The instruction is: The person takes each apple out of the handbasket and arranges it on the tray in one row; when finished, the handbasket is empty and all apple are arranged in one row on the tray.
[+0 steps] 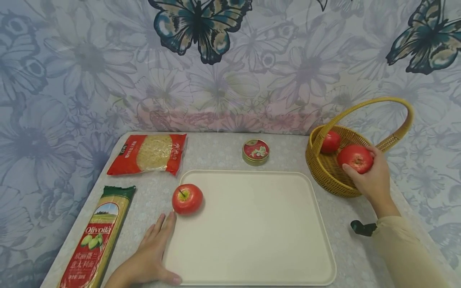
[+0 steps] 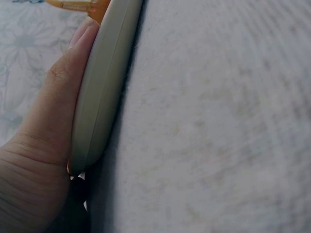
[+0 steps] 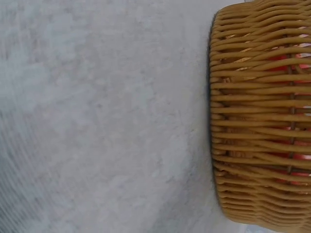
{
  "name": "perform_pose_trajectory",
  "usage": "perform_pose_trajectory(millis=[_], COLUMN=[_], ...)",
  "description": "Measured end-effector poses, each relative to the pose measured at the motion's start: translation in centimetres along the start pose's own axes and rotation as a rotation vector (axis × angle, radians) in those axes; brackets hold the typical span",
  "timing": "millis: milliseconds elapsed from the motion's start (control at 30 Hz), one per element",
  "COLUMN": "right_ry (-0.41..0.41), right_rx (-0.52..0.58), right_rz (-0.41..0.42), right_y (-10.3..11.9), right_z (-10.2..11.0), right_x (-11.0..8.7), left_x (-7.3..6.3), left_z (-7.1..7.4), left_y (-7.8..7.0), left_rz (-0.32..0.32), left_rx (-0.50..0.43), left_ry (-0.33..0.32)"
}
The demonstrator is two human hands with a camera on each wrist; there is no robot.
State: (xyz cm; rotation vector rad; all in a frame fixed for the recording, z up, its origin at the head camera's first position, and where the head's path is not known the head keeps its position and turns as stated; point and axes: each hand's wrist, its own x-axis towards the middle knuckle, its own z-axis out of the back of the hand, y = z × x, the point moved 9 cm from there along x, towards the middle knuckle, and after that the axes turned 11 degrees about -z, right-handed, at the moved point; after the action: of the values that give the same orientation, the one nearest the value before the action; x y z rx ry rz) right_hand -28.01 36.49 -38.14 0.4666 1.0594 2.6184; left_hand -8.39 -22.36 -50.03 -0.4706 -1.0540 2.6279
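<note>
In the head view my right hand (image 1: 376, 182) grips a red apple (image 1: 355, 159) just over the wicker basket (image 1: 335, 180), thumb on its near side. A second red apple (image 1: 330, 142) lies inside the basket at its left. My left hand (image 1: 151, 252) rests against the left edge of the cream tray (image 1: 259, 228), fingers extended, thumb at the near corner. Another red apple (image 1: 187, 199), stem up, sits at the tray's far left corner, close to my left fingertips. The left wrist view shows my thumb (image 2: 63, 82) along the tray's rim (image 2: 99, 97). Only the basket's woven side (image 3: 262, 121) fills the right wrist view.
A red-and-clear bag of noodles (image 1: 153, 154) lies at the back left, above a long spaghetti packet (image 1: 95, 240). Behind the tray stands a small round tin (image 1: 255, 152). The basket's arched handle (image 1: 374, 102) rises at the right. A patterned cloth (image 1: 230, 88) hangs behind the table.
</note>
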Motion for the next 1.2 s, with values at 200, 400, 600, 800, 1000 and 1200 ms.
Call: perform_pose_trajectory(millis=[200, 400, 600, 800, 1000, 1200], right_ry=[-0.059, -0.101, -0.117, -0.042, 0.181, 0.389], right_rx=[0.202, 0.649, 1.367, 1.394, 1.271, 0.812], right_rz=[0.022, 0.060, 0.020, -0.097, -0.116, -0.040], right_y=[-0.3, -0.1, 0.4, 2.6, 5.7, 8.1], right_z=[0.6, 1.6, 2.1, 1.6, -0.2, -2.5], right_x=[-0.5, -0.9, -1.6, -3.5, -5.4, -7.3], left_x=[-0.1, -0.1, 0.0, 0.0, 0.0, 0.1], left_z=[-0.1, -0.1, -0.1, -0.1, 0.0, 0.1], left_y=[0.0, 0.1, 0.2, 0.1, -0.1, 0.0], left_rz=[-0.008, -0.005, 0.006, -0.004, -0.010, 0.007], left_rx=[-0.007, -0.004, -0.006, -0.008, 0.001, -0.004], left_ry=[-0.009, -0.010, -0.003, -0.003, -0.008, -0.001])
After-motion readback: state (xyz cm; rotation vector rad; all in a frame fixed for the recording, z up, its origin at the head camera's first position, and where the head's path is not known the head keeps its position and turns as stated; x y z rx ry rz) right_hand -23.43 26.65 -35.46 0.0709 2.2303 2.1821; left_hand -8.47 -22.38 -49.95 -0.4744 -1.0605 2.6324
